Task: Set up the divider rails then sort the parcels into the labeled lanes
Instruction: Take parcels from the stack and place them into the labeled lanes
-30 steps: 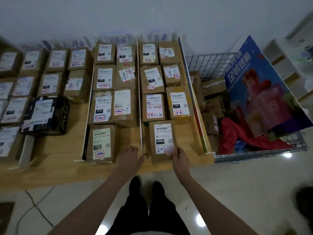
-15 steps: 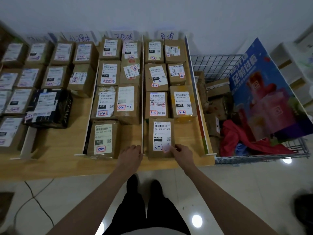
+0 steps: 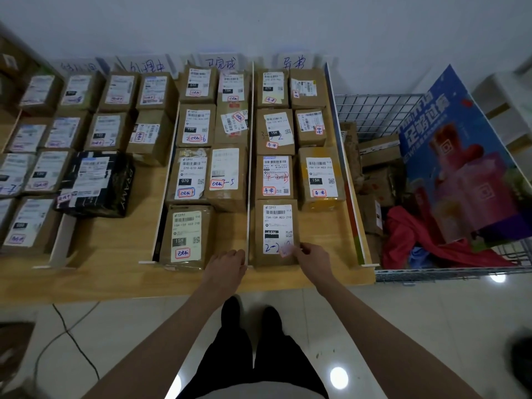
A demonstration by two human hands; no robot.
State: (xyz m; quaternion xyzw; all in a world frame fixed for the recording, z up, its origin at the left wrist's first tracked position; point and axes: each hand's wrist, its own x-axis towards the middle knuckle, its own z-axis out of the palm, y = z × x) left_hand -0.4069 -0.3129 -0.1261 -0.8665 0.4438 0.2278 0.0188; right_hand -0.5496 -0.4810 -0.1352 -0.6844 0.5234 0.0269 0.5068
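Observation:
A brown parcel (image 3: 276,226) with a white label lies at the near end of the rightmost lane. My right hand (image 3: 312,262) pinches a small pink sticker (image 3: 286,251) against the label's lower edge. My left hand (image 3: 227,266) rests on the wooden table (image 3: 115,272), its loosely curled fingers touching the near end of the middle white divider rail (image 3: 250,168). Other rails (image 3: 165,197) (image 3: 344,168) (image 3: 62,243) separate lanes filled with several labelled parcels. Handwritten lane signs (image 3: 293,63) stand along the wall.
A wire cart (image 3: 374,110) stands right of the table and holds more parcels, a red cloth (image 3: 417,243) and a blue poster (image 3: 460,154). A black-wrapped parcel (image 3: 98,182) lies in a left lane. A cable (image 3: 72,335) runs over the tiled floor.
My left hand has shifted right, up to the middle rail's near end. My right hand has stayed at the front parcel's label with the sticker.

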